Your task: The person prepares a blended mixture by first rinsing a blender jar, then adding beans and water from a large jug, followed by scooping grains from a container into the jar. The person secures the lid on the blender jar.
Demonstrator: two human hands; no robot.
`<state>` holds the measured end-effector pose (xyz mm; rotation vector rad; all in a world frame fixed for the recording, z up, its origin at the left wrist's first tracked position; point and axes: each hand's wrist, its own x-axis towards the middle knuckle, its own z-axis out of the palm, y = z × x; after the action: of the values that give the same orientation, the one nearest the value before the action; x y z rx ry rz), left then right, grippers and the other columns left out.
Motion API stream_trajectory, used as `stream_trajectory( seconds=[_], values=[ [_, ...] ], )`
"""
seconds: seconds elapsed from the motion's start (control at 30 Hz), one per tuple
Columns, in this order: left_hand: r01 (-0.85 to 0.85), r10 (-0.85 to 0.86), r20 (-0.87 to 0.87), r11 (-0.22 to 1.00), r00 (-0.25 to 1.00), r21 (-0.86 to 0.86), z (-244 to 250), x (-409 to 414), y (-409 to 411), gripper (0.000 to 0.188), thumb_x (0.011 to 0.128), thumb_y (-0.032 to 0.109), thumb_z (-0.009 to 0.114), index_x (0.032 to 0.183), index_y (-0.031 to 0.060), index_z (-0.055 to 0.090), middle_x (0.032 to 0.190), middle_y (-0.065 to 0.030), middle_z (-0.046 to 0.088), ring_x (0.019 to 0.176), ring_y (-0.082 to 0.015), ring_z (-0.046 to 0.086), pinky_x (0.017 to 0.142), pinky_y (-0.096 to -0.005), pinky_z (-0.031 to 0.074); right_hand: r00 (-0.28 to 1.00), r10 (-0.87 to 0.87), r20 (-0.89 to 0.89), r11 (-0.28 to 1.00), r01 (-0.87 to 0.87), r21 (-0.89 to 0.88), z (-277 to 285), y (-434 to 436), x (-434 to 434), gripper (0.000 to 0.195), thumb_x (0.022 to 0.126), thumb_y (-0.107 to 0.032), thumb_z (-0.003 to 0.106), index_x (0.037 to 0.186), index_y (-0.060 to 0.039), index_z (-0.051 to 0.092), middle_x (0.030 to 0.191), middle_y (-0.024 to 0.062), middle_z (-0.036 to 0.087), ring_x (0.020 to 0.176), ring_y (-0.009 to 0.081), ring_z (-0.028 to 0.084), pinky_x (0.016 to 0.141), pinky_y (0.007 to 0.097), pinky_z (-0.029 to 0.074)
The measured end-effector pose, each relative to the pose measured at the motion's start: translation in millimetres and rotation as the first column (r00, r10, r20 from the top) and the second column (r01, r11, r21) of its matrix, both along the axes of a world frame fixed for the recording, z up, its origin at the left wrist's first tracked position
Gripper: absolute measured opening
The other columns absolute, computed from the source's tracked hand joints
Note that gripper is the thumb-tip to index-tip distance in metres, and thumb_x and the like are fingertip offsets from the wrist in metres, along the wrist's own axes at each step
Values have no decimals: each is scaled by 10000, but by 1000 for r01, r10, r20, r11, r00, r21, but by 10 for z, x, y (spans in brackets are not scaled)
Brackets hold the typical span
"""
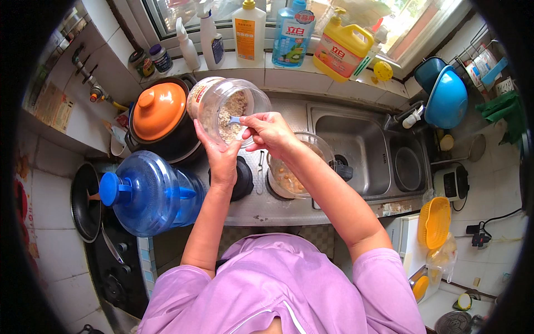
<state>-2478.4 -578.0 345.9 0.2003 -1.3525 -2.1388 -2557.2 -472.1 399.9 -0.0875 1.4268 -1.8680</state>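
My left hand (221, 163) grips a clear plastic jar (204, 100) from below, its mouth tilted towards me. Rolled oats (234, 108) lie inside it. Between the thumb and fingers of my right hand (269, 131) is the handle of a small light-blue spoon (235, 120); its bowl is down among the oats. Under my right forearm stands a transparent jug (298, 188) with a dark handle, holding liquid and several tan beans or nuts. A black round lid (243, 179) lies on the steel counter (242, 213) behind my left wrist. Beside it rests a slim metal utensil (260, 173).
An orange-lidded dark pot (158, 108) and a large blue water bottle (154, 194) stand at left, near a frying pan (85, 204). A steel double sink (354, 146) lies at right. Detergent (294, 37) and spray bottles (211, 39) line the windowsill.
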Motion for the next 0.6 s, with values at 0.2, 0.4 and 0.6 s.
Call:
stream_trajectory(
  seconds=[0.2,0.4,0.6],
  values=[
    [28,-35,78,996,996,90,140,-13,68,962,690,-157,496,1429,122,-52,1410,-133,212,1263,-245,309,998,-339,347,999,-37,11,997,38,-63,89,120,-5,191,859,-176,612,835,12,593,651,49,574,379,27,392,452,260,553],
    [69,-81,82,987,993,143,260,-1,120,947,714,-144,482,1430,183,-45,1386,-123,253,1190,-235,401,834,-326,467,996,-87,28,991,89,-95,139,259,22,184,870,-174,598,835,7,595,644,31,561,393,17,388,447,247,546],
    [106,-120,82,982,989,156,234,-47,125,926,735,-112,494,1428,217,-25,1392,-119,253,1194,-259,402,861,-380,456,992,-123,28,985,125,-116,141,432,47,180,872,-159,583,889,20,597,648,31,564,385,26,397,440,268,550]
  ],
)
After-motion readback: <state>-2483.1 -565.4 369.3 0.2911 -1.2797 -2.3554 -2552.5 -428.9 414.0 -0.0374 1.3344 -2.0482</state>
